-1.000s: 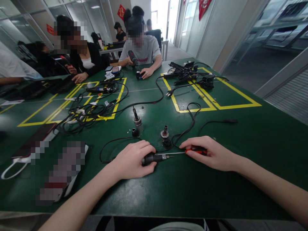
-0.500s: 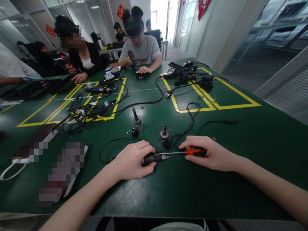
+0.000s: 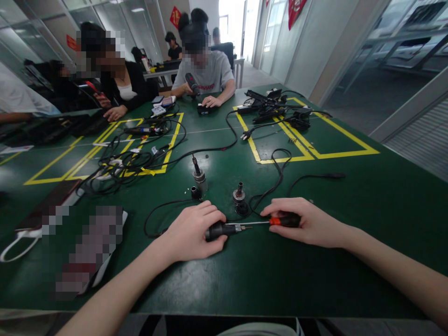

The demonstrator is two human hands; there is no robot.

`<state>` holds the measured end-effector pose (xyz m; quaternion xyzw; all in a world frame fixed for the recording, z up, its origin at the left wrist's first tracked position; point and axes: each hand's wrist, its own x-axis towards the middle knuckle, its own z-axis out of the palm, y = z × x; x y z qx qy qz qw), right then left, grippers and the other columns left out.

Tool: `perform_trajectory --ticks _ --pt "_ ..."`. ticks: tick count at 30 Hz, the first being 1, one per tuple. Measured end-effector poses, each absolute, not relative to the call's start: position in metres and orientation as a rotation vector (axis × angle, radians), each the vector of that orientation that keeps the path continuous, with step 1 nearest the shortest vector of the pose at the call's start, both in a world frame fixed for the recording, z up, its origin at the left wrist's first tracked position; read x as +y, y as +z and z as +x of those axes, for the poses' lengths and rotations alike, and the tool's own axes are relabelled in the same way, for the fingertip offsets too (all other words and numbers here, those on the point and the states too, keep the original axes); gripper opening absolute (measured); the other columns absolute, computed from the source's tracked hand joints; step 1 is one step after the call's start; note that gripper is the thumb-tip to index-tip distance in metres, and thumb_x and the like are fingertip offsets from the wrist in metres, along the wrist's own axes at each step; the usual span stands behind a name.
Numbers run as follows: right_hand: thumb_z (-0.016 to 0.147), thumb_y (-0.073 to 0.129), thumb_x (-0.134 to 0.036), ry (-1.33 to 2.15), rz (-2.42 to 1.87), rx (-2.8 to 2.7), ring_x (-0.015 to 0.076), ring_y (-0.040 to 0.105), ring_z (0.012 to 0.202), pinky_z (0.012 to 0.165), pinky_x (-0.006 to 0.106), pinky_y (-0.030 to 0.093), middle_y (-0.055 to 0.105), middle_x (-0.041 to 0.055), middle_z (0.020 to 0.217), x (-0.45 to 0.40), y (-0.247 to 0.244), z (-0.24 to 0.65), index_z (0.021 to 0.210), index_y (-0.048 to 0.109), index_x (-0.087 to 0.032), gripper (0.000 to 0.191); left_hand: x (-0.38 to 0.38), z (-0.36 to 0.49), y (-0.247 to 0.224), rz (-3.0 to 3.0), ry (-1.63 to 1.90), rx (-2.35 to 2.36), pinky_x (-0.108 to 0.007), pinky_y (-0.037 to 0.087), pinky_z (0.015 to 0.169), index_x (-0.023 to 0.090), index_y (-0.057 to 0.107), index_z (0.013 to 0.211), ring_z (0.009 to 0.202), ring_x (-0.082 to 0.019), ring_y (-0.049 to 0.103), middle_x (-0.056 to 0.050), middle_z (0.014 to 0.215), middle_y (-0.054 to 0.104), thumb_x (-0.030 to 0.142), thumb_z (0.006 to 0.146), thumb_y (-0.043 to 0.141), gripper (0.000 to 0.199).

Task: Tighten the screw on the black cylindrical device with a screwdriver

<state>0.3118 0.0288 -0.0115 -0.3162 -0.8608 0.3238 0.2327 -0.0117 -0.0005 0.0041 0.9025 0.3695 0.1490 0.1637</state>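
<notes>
My left hand [image 3: 196,231] is closed around a black corded cylindrical tool [image 3: 221,230] with a metal collar and a thin tip pointing right. Most of its rear body is hidden under the palm. In my right hand [image 3: 311,221] is a screwdriver [image 3: 289,220] with a red and black handle, pinched between thumb and fingers. Its shaft points left, and its end reaches the black tool beside my left fingers; the exact contact point is hidden. Beyond my hands stand a metal part with a thin upright tip [image 3: 199,177], a small black ring [image 3: 195,192] and a round metal piece [image 3: 239,193].
Tangled black cables [image 3: 122,161] lie at left, near two phones, one phone [image 3: 93,252] being closer. More cables and adapters [image 3: 269,109] pile inside yellow tape at the back. Across the green table [image 3: 252,284], a person [image 3: 210,70] holds a drill-like tool.
The screwdriver handle has turned in my right fingers: its black side now shows where red did before. My left hand and the black tool have stayed nearly still.
</notes>
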Motion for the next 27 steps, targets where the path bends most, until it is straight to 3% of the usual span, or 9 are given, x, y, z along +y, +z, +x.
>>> perform_trajectory --ticks 8,18,24,27 --pt "0.109 0.057 -0.032 0.891 -0.798 -2.38 0.016 0.064 0.068 0.064 0.026 0.05 0.07 0.0034 0.083 0.0309 -0.0117 0.3123 0.113 0.076 -0.019 0.023 -0.0002 -0.0123 0.0016 2.589 0.441 1.027 -0.033 0.049 0.074 0.019 0.069 0.101 0.088 -0.022 0.066 -0.003 0.093 0.075 0.025 0.091 0.07 0.012" --pt "0.104 0.067 -0.03 0.865 -0.776 -2.326 0.0165 0.069 0.073 0.069 0.027 0.054 0.074 0.0054 0.09 0.0323 -0.0116 0.3149 0.111 0.077 -0.02 0.016 -0.0001 -0.013 0.0024 2.577 0.414 1.031 -0.032 0.049 0.074 0.02 0.068 0.102 0.088 -0.022 0.067 -0.003 0.094 0.075 0.026 0.092 0.068 0.011" --pt "0.113 0.05 -0.04 0.959 -0.911 -2.335 0.0173 0.073 0.067 0.064 0.027 0.055 0.079 0.0053 0.083 0.0326 -0.0116 0.313 0.107 0.081 -0.019 0.038 -0.0008 -0.0129 0.0014 2.581 0.402 1.04 -0.033 0.049 0.074 0.02 0.069 0.103 0.09 -0.022 0.068 -0.003 0.096 0.075 0.026 0.092 0.07 0.013" --pt "0.112 0.051 -0.042 0.974 -0.921 -2.341 0.0167 0.072 0.064 0.061 0.026 0.053 0.079 0.0048 0.08 0.0331 -0.0131 0.3122 0.107 0.082 -0.019 0.039 -0.0008 -0.0128 0.0017 2.582 0.413 1.035 -0.033 0.049 0.074 0.02 0.069 0.103 0.089 -0.022 0.068 -0.003 0.095 0.075 0.026 0.092 0.07 0.013"
